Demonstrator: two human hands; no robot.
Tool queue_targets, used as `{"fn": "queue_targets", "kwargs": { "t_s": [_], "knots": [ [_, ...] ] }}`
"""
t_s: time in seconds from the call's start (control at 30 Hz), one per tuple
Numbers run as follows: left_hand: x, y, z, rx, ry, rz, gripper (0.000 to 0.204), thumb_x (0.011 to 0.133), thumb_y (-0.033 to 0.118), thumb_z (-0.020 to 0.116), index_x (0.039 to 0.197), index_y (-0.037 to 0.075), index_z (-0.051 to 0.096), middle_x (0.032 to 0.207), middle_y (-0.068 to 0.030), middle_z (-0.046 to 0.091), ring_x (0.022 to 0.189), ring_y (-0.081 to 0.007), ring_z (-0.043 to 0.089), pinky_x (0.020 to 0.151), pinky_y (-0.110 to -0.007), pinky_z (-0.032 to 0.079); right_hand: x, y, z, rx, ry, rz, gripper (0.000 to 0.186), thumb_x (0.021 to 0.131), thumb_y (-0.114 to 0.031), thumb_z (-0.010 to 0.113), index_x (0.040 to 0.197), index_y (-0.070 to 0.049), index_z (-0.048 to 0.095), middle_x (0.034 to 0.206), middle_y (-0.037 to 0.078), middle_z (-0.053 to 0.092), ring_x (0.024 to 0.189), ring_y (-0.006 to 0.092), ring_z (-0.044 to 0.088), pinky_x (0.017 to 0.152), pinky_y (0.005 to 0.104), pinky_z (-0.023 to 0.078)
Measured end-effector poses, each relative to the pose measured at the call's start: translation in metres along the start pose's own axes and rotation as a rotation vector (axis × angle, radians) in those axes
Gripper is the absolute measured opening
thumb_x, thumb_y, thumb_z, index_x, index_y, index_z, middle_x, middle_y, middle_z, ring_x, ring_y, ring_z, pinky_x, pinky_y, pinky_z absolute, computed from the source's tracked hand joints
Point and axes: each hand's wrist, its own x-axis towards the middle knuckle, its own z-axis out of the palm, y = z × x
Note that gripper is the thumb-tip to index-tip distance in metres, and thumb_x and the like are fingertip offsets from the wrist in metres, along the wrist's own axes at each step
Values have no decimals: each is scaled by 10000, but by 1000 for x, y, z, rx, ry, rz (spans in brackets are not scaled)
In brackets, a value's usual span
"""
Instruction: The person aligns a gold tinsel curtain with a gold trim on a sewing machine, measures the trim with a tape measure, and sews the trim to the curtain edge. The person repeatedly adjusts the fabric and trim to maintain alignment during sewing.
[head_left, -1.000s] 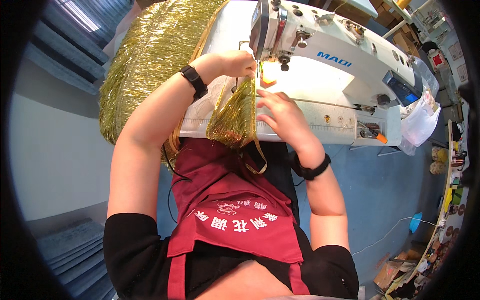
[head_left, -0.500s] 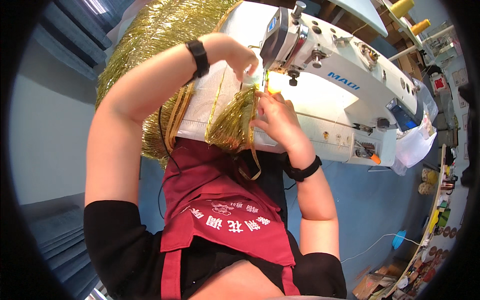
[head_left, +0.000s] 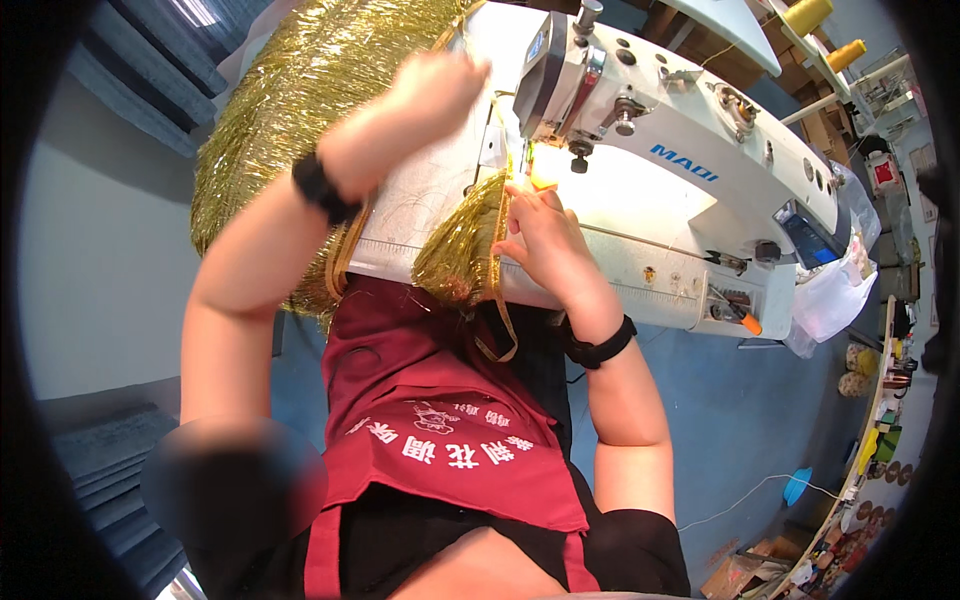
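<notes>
On the bed of a white sewing machine lies a small bunch of gold tinsel fringe, its flat gold band running up toward the needle area. My right hand is closed on this band, thumb and fingertips pinching it just in front of the lit needle area. My left hand is raised over the left part of the machine bed, beside a large heap of gold tinsel fringe. Motion blurs its fingers, so whether they hold anything does not show. A loose end of the band loops over the bed's front edge.
Yellow thread cones stand at the upper right. An orange-handled tool lies in a recess at the bed's right end, near a white plastic bag. Cluttered shelving lines the far right.
My left hand has swung from beside the needle up and left toward the heap. A gold strip that lay across the bed left of the bunch no longer shows there. My right hand stays nearly in place.
</notes>
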Motion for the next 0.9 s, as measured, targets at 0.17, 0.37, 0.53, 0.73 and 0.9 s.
{"fn": "queue_targets", "kwargs": {
  "t_s": [0.17, 0.37, 0.53, 0.73, 0.9],
  "knots": [
    [-102, 64, 48, -366, 119, 142, 509, 765, 86, 747, 1234, 46, 552, 1104, -126, 676, 1074, -297, 652, 993, -429, 456, 4, -3, 1, 35, -16, 49, 482, 780, -236, 835, 1163, -50, 608, 1331, 37, 594, 1193, 274, 545, 886, 486, 477],
    [-107, 80, 80, -554, 168, 148, 694, 813, 101, 734, 1431, 37, 424, 1380, -174, 597, 1311, -297, 555, 1092, -437, 398, 5, -2, 1, -29, -80, 79, 453, 786, -255, 830, 1135, -62, 615, 1319, 50, 590, 1242, 287, 508, 919, 493, 464],
    [-106, 77, 92, -604, 258, 160, 695, 820, 52, 694, 1455, 57, 412, 1351, -184, 609, 1271, -321, 570, 1093, -451, 383, 0, -1, 7, -47, 23, 18, 433, 781, -264, 834, 1100, -73, 614, 1325, 55, 575, 1241, 298, 500, 908, 502, 457],
    [-106, 74, 93, -632, 238, 150, 768, 780, 128, 797, 1444, 47, 421, 1380, -152, 597, 1331, -292, 530, 1112, -447, 369, 1, -4, 5, -22, -2, 31, 404, 780, -268, 835, 1059, -78, 613, 1335, 48, 561, 1224, 301, 507, 900, 505, 457],
    [-107, 73, 94, -620, 190, 147, 633, 853, 93, 671, 1441, 48, 441, 1352, -164, 610, 1336, -303, 517, 1112, -449, 359, 0, 0, 7, -17, -8, 10, 383, 794, -282, 822, 1051, -80, 621, 1359, 34, 557, 1192, 305, 520, 892, 497, 474]
  ]
}}
